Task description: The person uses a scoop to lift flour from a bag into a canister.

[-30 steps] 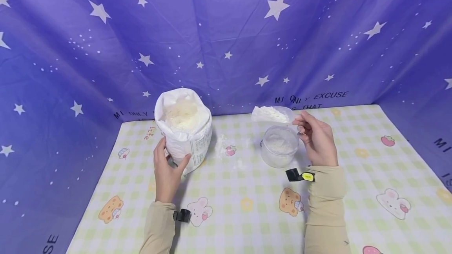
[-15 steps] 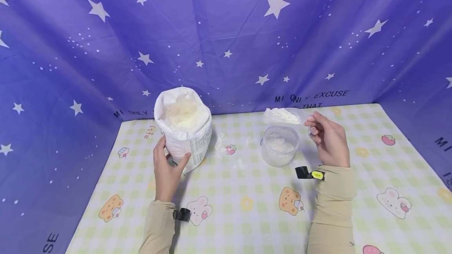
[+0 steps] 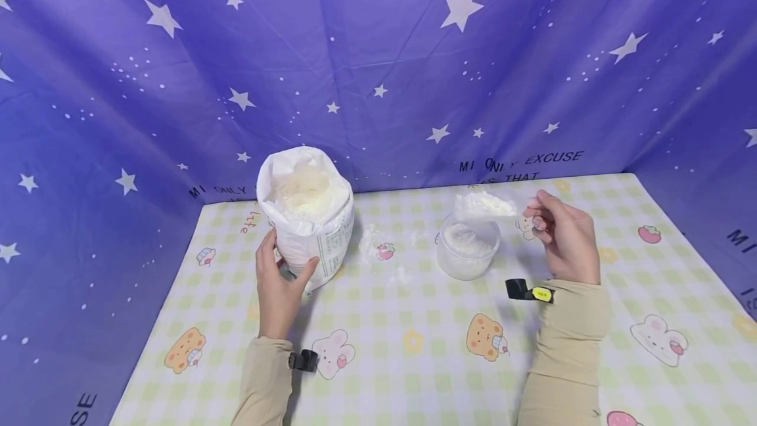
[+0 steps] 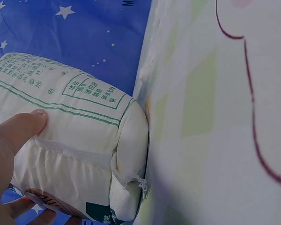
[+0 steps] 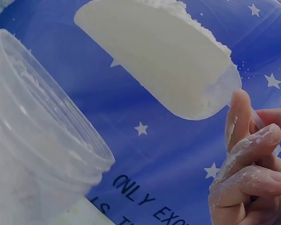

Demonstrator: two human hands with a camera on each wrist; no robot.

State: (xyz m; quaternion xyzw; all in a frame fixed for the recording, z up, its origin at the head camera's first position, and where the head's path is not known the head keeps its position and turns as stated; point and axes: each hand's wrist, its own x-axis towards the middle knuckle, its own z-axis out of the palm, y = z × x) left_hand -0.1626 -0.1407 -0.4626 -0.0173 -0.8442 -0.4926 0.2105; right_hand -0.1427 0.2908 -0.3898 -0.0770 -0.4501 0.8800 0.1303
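Note:
On the left of the head view stands an open white flour bag (image 3: 319, 248), filled with pale powder. My left hand (image 3: 280, 291) holds its lower side, thumb in front and fingers on the far left side; in the left wrist view the thumb presses the printed bag (image 4: 79, 126). My right hand (image 3: 570, 242) pinches the handle of a clear plastic scoop (image 5: 154, 61) heaped with white flour. The scoop hangs above a clear round jar (image 3: 467, 265), over its far rim. White powder lies inside the jar. Flour dusts the right fingers (image 5: 248, 145).
The table wears a checked cloth (image 3: 414, 380) with cartoon prints. Spilled powder (image 3: 371, 242) lies between bag and jar. A purple curtain (image 3: 367, 51) with stars hangs behind and at both sides.
My right hand has moved right with the loaded scoop, which has come lower over the jar and tilted slightly down to the right. The left hand and bag have stayed in place.

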